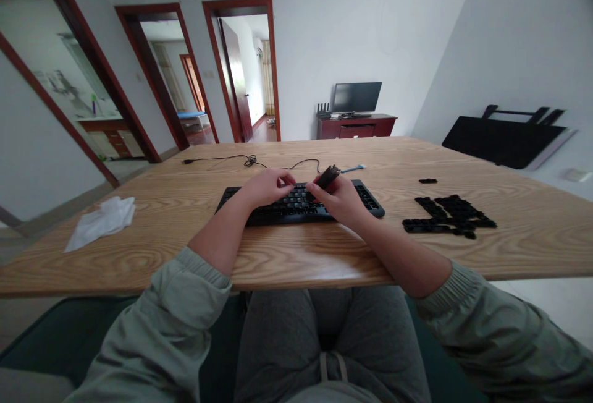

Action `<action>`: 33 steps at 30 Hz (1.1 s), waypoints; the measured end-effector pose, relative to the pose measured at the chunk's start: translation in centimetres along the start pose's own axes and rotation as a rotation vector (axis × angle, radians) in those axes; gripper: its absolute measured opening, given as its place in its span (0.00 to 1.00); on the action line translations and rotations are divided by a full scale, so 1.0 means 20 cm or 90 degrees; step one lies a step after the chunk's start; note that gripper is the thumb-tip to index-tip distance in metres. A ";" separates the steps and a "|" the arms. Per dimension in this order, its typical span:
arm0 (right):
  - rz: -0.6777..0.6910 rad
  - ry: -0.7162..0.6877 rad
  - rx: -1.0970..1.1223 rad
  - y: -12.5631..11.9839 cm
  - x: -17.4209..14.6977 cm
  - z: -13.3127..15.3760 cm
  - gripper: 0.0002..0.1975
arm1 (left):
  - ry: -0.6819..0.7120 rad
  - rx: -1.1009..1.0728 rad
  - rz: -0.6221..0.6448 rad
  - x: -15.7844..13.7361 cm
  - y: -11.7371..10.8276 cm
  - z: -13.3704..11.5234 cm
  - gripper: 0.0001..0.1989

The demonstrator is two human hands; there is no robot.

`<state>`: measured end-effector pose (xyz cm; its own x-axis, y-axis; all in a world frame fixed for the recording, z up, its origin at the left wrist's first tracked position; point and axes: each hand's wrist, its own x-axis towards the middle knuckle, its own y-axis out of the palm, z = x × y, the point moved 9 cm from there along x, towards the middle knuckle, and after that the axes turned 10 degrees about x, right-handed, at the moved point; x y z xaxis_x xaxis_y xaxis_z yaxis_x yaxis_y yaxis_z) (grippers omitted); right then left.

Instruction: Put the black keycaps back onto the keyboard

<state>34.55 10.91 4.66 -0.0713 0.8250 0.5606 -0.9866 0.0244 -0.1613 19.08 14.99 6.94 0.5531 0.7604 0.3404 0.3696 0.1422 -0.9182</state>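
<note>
Keyboard set under both hands, black tool gripped in the right

Counter: wood-grained, spread across the view, everything handled is carried on it. Keyboard is placed near its front edge, long axis run left to right, roughly parallel to that edge. Keys are located directly below and between the two sets of fingers; neither hand can be called clearly nearer. Part of the left half is covered by the left hand, part of the right half by the right hand; middle keys and both ends are left visible.

Left fingers are bent low over the keys, thumb and index close together; whether anything is pinched cannot be told. Right fingers are wrapped round the black tool, which is held aslant, upper end pointed away and rightward, lower end toward the keys; contact can't be confirmed.

Black pieces are laid in a cluster right of the keyboard, well apart. White cloth is crumpled at far left. Cable is strung beyond the keyboard, tangled midway. Slim blue item is seen just past the right hand. Lone black piece is set beyond the cluster. View of the keys is blocked only by the hands and tool.
</note>
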 end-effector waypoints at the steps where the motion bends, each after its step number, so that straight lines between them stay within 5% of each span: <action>1: 0.001 -0.001 0.001 0.00 0.00 0.00 0.20 | -0.009 0.003 -0.014 0.00 -0.02 0.02 0.11; 11: 0.008 -0.002 -0.044 0.00 0.00 -0.01 0.20 | -0.162 0.009 -0.150 -0.14 -0.31 0.41 0.13; 18: -0.006 0.020 -0.052 -0.02 0.01 -0.02 0.19 | -0.305 0.036 -0.191 -0.30 -0.37 0.81 0.10; 21: -0.005 0.037 -0.042 -0.02 0.00 -0.03 0.20 | -0.330 0.031 -0.187 -0.32 -0.34 0.88 0.10; 26: -0.010 0.061 0.003 -0.01 0.02 -0.05 0.20 | -0.250 0.004 -0.132 -0.25 -0.25 0.68 0.13; 33: 0.027 -0.005 -0.070 0.05 0.06 0.01 0.18 | 0.062 0.023 0.094 -0.10 0.06 0.02 0.12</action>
<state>33.50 11.84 5.26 -0.1140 0.8218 0.5583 -0.9606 0.0522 -0.2729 18.16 13.87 5.13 0.6704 0.7095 0.2173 0.2530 0.0567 -0.9658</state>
